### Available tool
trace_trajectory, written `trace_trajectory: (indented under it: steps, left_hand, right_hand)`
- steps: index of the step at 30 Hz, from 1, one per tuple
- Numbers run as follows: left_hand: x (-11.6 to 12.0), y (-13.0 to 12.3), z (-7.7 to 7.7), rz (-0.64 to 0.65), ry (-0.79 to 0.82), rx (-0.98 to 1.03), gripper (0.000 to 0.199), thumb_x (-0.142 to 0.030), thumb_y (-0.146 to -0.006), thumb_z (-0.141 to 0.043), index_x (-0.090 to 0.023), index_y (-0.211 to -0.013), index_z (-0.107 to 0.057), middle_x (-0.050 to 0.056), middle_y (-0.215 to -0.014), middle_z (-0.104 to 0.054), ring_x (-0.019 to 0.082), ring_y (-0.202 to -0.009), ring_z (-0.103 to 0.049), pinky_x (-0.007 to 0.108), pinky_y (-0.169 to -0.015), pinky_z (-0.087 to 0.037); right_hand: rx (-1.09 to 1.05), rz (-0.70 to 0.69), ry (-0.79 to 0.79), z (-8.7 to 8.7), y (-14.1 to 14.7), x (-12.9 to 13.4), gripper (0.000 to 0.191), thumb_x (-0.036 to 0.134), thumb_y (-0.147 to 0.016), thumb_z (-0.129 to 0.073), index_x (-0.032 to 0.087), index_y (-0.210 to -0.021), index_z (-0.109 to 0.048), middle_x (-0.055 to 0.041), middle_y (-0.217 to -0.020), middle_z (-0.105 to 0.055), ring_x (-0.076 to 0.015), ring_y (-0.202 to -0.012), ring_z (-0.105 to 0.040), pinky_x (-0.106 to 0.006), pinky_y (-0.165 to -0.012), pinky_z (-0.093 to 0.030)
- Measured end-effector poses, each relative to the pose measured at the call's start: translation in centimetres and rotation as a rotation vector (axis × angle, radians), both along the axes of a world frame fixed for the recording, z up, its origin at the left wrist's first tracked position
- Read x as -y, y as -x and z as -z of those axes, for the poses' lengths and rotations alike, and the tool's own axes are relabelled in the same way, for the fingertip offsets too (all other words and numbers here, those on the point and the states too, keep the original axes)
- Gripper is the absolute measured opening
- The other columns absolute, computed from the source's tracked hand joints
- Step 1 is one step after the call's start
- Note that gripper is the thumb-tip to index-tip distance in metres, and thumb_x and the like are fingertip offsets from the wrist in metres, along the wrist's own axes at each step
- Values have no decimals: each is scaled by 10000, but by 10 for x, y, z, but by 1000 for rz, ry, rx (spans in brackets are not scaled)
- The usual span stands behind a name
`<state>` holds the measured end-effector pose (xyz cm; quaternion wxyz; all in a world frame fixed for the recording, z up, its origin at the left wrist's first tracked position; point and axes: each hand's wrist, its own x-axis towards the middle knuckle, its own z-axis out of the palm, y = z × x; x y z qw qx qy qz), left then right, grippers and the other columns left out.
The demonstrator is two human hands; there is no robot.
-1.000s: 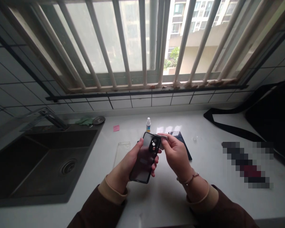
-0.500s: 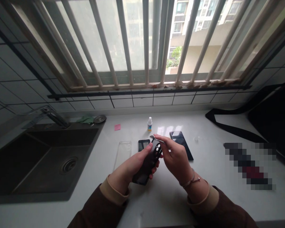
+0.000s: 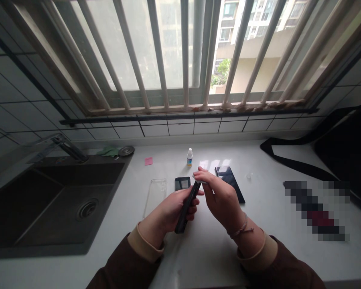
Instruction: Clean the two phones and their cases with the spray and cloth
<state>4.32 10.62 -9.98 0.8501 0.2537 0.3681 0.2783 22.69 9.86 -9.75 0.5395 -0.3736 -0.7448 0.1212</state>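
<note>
My left hand (image 3: 176,206) is wrapped round a black phone case (image 3: 186,212), which is turned nearly edge-on and slants up to the right. Over the case's upper end, my right hand (image 3: 218,190) presses a small, thin whitish wipe (image 3: 201,181), mostly hidden under its fingers. Behind my left hand lies a small dark phone-like device (image 3: 182,182). A clear phone case (image 3: 156,192) rests to its left. Near my right hand, a larger dark phone or tablet (image 3: 231,182) lies flat. A small white-capped bottle (image 3: 189,157) stands upright behind both hands.
At the left is a dark sink (image 3: 63,245) with a faucet (image 3: 70,146). A pink sticky note (image 3: 148,161) and a small clear object (image 3: 249,176) lie on the white counter (image 3: 204,257). A black bag strap (image 3: 289,160) and a blurred-out item (image 3: 315,210) are at the right.
The black phone case has rolled from showing its back with the camera holes to nearly edge-on. My right hand has shifted slightly with the wipe, still at the case's upper end.
</note>
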Motion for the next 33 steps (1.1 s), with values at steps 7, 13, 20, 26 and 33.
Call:
trace_trajectory:
  steps: [7,13,20,26,33]
  left_hand:
    - [-6,-5,9,-155,32,107,189,-336,-991,-669,-155,-1042,-675,-12,-706,-540,87,-516,-484,181,-475,-407]
    - [-15,-6,0,-468,148,37,149,-249,-1007,-637,-143,-902,-651,14,-656,-600,118,-522,-587,213,-502,-522]
    - [-26,8,-17,-343,331,216,308,-201,-1032,-547,-205,-734,-473,-69,-538,-389,74,-370,-430,172,-369,-382]
    - [-23,8,-19,-447,263,262,175,-161,-1041,-468,-147,-926,-598,-41,-618,-456,88,-431,-477,183,-421,-448]
    - [-24,14,-13,-603,94,282,180,-223,-1068,-496,-134,-979,-624,-47,-654,-437,81,-459,-432,192,-433,-416]
  right_hand:
    - [95,-223,-36,1,11,8,390,44,-1027,-488,252,-1286,-693,-43,-1270,-792,-234,-1362,-673,-489,-1266,-478]
    - [173,-462,-75,-7,23,25,408,34,-1018,-483,259,-1291,-688,-32,-1274,-800,-199,-1354,-676,-442,-1276,-465]
    - [425,-518,-177,-11,28,33,353,95,-1071,-478,231,-1310,-701,-58,-1344,-772,-194,-1418,-620,-402,-1325,-383]
    - [478,-460,-245,-10,25,29,304,91,-1066,-512,217,-1273,-695,-47,-1330,-780,-188,-1372,-659,-420,-1355,-323]
    - [303,-454,-178,-7,24,26,312,26,-1016,-510,206,-1187,-699,-58,-1162,-825,-194,-1183,-759,-419,-1250,-478]
